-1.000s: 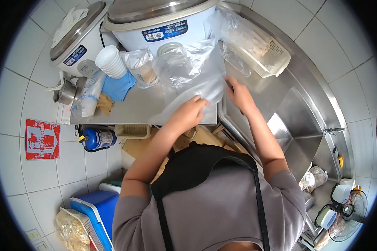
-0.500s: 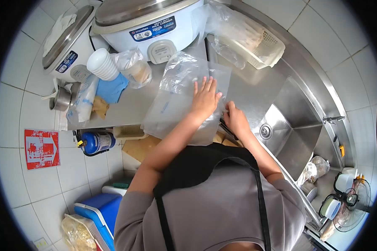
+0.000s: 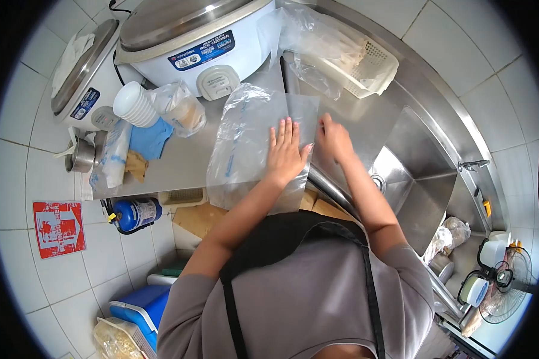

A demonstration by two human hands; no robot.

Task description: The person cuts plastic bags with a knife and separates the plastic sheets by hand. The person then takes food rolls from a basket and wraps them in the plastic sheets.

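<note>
A clear plastic bag (image 3: 245,137) with faint blue print lies flat on the steel counter, its near edge hanging over the front. My left hand (image 3: 287,154) presses on the bag with its fingers stretched out and slightly spread. Just right of the bag's right edge, my right hand (image 3: 334,139) is closed, knuckles up. What its fingers hold, if anything, is hidden from view.
Behind the bag stands a large rice cooker (image 3: 197,51). To the left are stacked white cups (image 3: 135,105), a blue cloth (image 3: 151,139) and a bagged item (image 3: 182,107). A white basket (image 3: 374,75) sits at the back right, above a steel sink (image 3: 416,161).
My right hand has moved up along the bag's right edge, away from my body. The bag's far part lies flatter, and my left hand stays pressed on it. The view has shifted slightly.
</note>
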